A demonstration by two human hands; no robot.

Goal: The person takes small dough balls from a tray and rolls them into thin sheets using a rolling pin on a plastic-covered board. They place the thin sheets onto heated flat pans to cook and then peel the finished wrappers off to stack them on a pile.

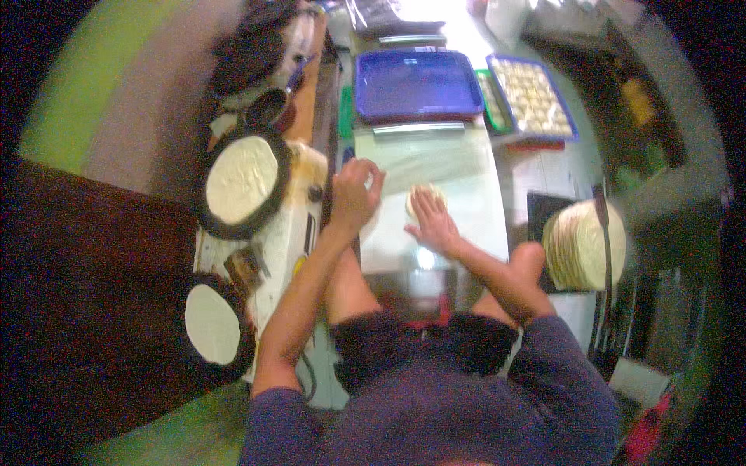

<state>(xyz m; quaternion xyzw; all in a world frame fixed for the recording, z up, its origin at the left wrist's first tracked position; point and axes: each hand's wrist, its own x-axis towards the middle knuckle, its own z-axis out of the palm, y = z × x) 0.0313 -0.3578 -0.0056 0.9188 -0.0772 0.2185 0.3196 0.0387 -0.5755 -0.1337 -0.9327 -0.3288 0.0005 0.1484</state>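
Note:
My right hand [433, 224] lies flat, fingers spread, on a small round of pale dough [414, 204] on the white work board [387, 244]. To its left, my left hand [356, 189] is raised by the board's left edge, fingers curled with thumb and forefinger close together; blur hides whether anything is between them. Left of my arm, a flat round of dough [243, 179] fills a black pan [282, 201], and a second flat round [213, 324] lies in a nearer pan [243, 343]. On the right stands a stack of flatbreads [574, 247].
A blue tray [418, 84] stands beyond the board. Right of it, a blue-rimmed tray holds rows of dough balls [533, 96], beside a green tray [494, 105]. A small dark pan [266, 108] sits at the upper left. A dark long-handled utensil [607, 256] crosses the stack.

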